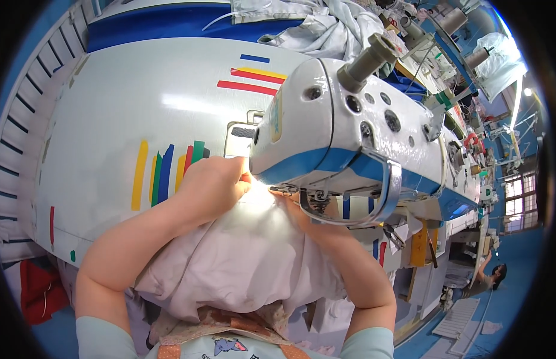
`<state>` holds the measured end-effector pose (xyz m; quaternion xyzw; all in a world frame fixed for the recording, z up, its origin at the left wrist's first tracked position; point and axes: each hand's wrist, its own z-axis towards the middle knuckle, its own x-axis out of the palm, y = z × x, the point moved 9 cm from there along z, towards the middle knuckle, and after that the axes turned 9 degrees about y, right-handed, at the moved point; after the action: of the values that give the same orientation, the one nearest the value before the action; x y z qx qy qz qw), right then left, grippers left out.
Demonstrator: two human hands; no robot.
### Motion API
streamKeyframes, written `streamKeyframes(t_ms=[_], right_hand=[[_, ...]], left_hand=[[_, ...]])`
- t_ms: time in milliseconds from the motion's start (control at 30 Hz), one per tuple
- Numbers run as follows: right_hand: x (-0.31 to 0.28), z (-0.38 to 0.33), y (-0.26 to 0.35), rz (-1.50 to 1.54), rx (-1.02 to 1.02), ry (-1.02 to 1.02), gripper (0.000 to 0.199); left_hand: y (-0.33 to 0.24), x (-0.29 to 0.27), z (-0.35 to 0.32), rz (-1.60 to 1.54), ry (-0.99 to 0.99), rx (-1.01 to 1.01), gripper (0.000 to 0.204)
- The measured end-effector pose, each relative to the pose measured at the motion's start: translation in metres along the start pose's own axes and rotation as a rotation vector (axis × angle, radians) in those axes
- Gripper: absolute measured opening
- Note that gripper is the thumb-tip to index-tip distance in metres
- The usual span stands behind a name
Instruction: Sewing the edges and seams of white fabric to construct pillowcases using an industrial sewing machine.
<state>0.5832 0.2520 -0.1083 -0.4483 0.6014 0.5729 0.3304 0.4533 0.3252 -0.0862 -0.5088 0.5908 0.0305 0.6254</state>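
A white sewing machine (pixel 302 125) with a blue lower band stands over the pale work table (pixel 104 113). White cloth (pixel 242 257) spreads from the lit needle area down over my lap. My left hand (pixel 221 182) is closed, its fingertips pinching the cloth's upper edge just left of the machine head. On the other side, my right hand (pixel 299 209) rests at the cloth beneath the machine head. The machine and its metal guard (pixel 388 191) cover most of that hand, so its grip does not show. Glare washes out the needle area.
Coloured tape strips (pixel 164 173) mark the table left of my hand and farther back. Crumpled white garments (pixel 326 27) lie at the far edge. Red fabric (pixel 42 293) sits low at the left. Scissors-like snips (pixel 394 236) lie right of my forearm. Another person (pixel 490 278) works at far right.
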Motion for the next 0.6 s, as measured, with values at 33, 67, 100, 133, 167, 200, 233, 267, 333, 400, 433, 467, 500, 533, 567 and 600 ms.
streamKeyframes(t_ms=[33, 67, 100, 133, 167, 200, 233, 267, 333, 400, 433, 467, 500, 533, 567, 600], right_hand=[[0.003, 0.002, -0.012, 0.270, 0.042, -0.039, 0.010], [0.005, 0.002, -0.023, 0.541, 0.082, -0.078, 0.013], [0.004, 0.001, -0.026, 0.537, 0.079, -0.080, 0.013], [-0.001, 0.001, -0.024, 0.333, 0.037, -0.059, 0.018], [-0.002, 0.001, -0.020, 0.129, -0.004, -0.038, 0.024], [0.001, 0.000, -0.024, 0.126, -0.008, -0.038, 0.024], [-0.002, -0.004, -0.027, 0.283, -0.095, -0.141, 0.026], [-0.006, -0.009, -0.031, 0.439, -0.181, -0.243, 0.029], [-0.001, -0.011, -0.037, 0.307, -0.186, -0.238, 0.029], [0.006, -0.013, -0.039, 0.053, -0.190, -0.225, 0.028], [0.009, -0.014, -0.039, -0.071, -0.191, -0.217, 0.028], [0.012, -0.015, -0.039, -0.196, -0.191, -0.208, 0.028], [0.015, -0.016, -0.038, -0.320, -0.189, -0.198, 0.027], [0.007, -0.016, -0.028, -0.317, -0.187, -0.193, 0.027], [-0.007, -0.013, -0.013, -0.268, -0.152, -0.188, 0.022], [-0.015, -0.011, -0.004, -0.226, -0.119, -0.185, 0.018]], left_hand=[[0.000, -0.001, 0.001, 0.027, -0.005, -0.012, 0.011], [0.001, -0.001, 0.002, 0.028, -0.011, -0.009, 0.011], [0.000, -0.002, 0.003, -0.004, -0.044, 0.024, 0.011], [-0.002, -0.006, 0.003, -0.036, -0.076, 0.055, 0.011], [-0.003, -0.008, 0.004, -0.036, -0.081, 0.054, 0.011], [-0.003, -0.009, 0.004, -0.017, -0.052, 0.014, 0.011], [-0.002, -0.009, 0.005, 0.001, -0.024, -0.023, 0.011], [-0.002, -0.009, 0.006, -0.001, -0.027, -0.020, 0.011], [-0.003, -0.009, 0.008, 0.021, -0.031, -0.014, 0.012], [-0.003, -0.009, 0.008, 0.016, -0.044, 0.012, 0.012], [-0.004, -0.009, 0.008, 0.013, -0.053, 0.034, 0.012], [-0.004, -0.009, 0.009, 0.011, -0.052, 0.035, 0.012], [-0.006, -0.009, 0.010, 0.024, -0.043, 0.049, 0.012], [-0.006, -0.008, 0.010, 0.037, -0.029, 0.059, 0.012], [-0.001, -0.007, 0.009, 0.037, -0.023, 0.050, 0.012], [-0.004, -0.009, 0.004, 0.082, -0.044, 0.129, 0.011]])
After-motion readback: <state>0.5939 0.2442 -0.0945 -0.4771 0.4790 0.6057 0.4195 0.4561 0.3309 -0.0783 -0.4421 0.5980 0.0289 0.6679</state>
